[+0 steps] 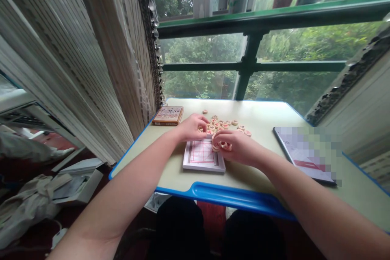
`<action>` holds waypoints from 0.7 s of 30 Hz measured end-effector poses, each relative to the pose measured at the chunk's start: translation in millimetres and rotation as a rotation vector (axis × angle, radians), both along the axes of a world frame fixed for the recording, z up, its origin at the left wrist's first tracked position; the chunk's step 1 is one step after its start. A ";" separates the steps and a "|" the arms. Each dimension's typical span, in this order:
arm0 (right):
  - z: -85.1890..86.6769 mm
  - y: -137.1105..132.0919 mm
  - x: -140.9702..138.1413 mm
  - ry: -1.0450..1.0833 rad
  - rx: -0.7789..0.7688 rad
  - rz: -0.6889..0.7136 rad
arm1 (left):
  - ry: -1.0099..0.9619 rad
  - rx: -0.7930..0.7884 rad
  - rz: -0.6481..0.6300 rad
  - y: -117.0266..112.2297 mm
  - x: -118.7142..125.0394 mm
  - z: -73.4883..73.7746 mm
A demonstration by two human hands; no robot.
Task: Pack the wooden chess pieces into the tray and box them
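A small white tray (202,165) with a red grid printed inside lies on the pale desk (262,115). Several round wooden game pieces (226,124) with red marks are scattered just beyond it. My left hand (192,126) rests at the tray's far left corner, fingers curled on pieces in the pile. My right hand (236,146) sits at the tray's right edge, fingers closed on a few wooden pieces (222,146).
A flat brown box (167,115) lies at the desk's left edge. A dark-edged booklet (307,154) lies on the right. The desk has a blue rim with a groove (231,195) at the front. Windows and curtains stand behind; clutter covers the floor at left.
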State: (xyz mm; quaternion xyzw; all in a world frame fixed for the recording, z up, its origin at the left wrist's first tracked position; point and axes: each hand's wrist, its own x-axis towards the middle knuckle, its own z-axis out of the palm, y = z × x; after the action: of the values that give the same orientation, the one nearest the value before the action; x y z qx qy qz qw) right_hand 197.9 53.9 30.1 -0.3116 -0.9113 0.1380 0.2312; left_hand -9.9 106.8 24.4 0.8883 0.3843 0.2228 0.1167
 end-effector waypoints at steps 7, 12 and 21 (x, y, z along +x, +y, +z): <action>-0.2 -1.5 -0.7 -0.029 -0.032 0.006 | -0.023 0.006 -0.028 -0.1 1.2 -1.0; 0.7 -3.4 -2.7 -0.074 -0.031 -0.051 | -0.013 0.011 -0.036 -0.2 1.1 -1.1; -0.7 -4.3 -4.4 -0.070 0.025 -0.126 | 0.010 0.012 -0.033 -1.1 1.5 0.3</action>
State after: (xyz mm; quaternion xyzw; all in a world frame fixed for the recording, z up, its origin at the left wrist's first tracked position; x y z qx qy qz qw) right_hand 193.5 49.6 29.4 -0.3701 -0.8990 0.1010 0.2113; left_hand -8.4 105.6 24.7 0.8962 0.3691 0.2186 0.1133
